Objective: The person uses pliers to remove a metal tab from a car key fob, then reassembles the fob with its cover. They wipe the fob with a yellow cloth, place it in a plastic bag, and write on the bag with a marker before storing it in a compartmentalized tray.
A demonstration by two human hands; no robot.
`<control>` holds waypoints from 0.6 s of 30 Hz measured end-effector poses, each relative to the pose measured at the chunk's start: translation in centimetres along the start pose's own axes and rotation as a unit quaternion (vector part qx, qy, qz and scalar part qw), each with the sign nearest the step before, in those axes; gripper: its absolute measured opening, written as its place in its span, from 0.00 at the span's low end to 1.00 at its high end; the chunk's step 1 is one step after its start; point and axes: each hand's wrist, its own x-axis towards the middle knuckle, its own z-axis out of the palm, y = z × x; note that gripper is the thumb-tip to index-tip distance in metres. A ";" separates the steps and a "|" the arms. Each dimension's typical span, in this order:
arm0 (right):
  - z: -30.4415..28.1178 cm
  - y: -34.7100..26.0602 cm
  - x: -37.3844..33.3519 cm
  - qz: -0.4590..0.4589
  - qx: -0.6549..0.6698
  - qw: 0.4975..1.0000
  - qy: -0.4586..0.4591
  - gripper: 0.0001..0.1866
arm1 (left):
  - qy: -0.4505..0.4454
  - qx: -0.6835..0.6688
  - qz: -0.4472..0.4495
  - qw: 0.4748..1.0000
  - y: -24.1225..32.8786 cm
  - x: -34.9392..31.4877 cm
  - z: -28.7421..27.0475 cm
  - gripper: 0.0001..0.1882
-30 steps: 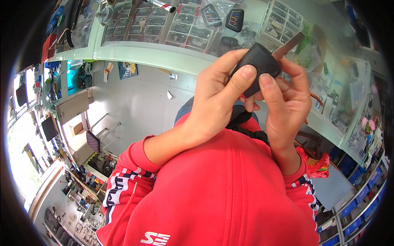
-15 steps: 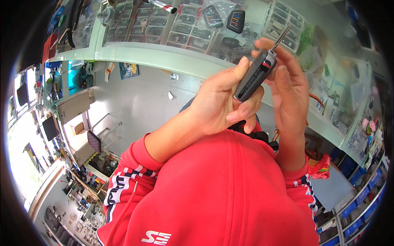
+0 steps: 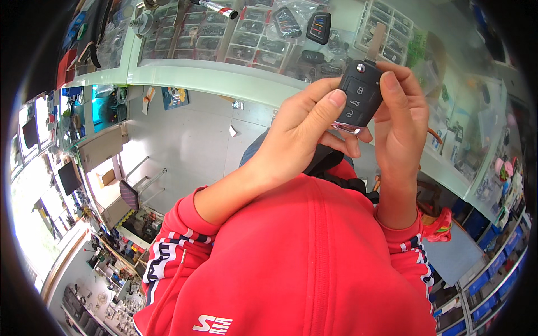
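Observation:
A black flip car key (image 3: pixel 358 98) is held up in front of me, its button face toward me and its metal blade (image 3: pixel 376 42) folded out, pointing up and away. The face carries several buttons and a round silver one near the blade. My left hand (image 3: pixel 305 120) grips the key's left side, thumb on the lower left corner and fingers behind it. On the other side, my right hand (image 3: pixel 400 115) closes round the upper right edge with its thumb against the case. The fingertips behind the key are partly hidden.
Beyond my hands runs a glass counter (image 3: pixel 224 73) with a pale edge, showing trays of key cases (image 3: pixel 246 39). Two black remote keys (image 3: pixel 318 28) and a marker pen (image 3: pixel 216 8) lie on it. A chair (image 3: pixel 129 194) stands at left; blue bins (image 3: pixel 479 285) line shelves at lower right.
The key has turned from its narrow side to its button face. My right fingers have come in against its right edge, and the left thumb has moved onto the lower corner.

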 end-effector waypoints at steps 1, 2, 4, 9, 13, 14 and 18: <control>0.1 0.1 -0.1 0.009 0.021 1.000 -0.002 0.10 | -0.001 -0.009 -0.004 1.000 0.0 0.0 0.0 0.24; 0.2 0.1 -0.1 0.015 0.039 0.999 0.000 0.10 | -0.004 -0.013 -0.006 1.000 0.0 0.1 0.0 0.23; 0.2 0.2 -0.2 0.016 0.037 0.999 -0.014 0.11 | -0.002 -0.016 -0.008 1.000 0.0 0.1 0.1 0.22; -0.1 0.3 -0.1 -0.007 -0.018 0.999 -0.049 0.14 | -0.007 -0.016 0.010 1.000 0.1 -0.1 0.5 0.22; -0.1 0.4 -0.2 -0.019 0.009 0.998 -0.064 0.14 | -0.001 -0.018 -0.001 1.000 0.3 -0.3 0.4 0.23; 0.0 0.4 -0.2 -0.019 0.010 0.998 -0.067 0.13 | 0.001 -0.013 -0.001 1.000 0.3 -0.4 0.4 0.22; 0.0 0.3 -0.2 -0.022 0.004 0.996 -0.086 0.14 | 0.008 -0.015 0.005 1.000 0.2 -0.5 0.3 0.22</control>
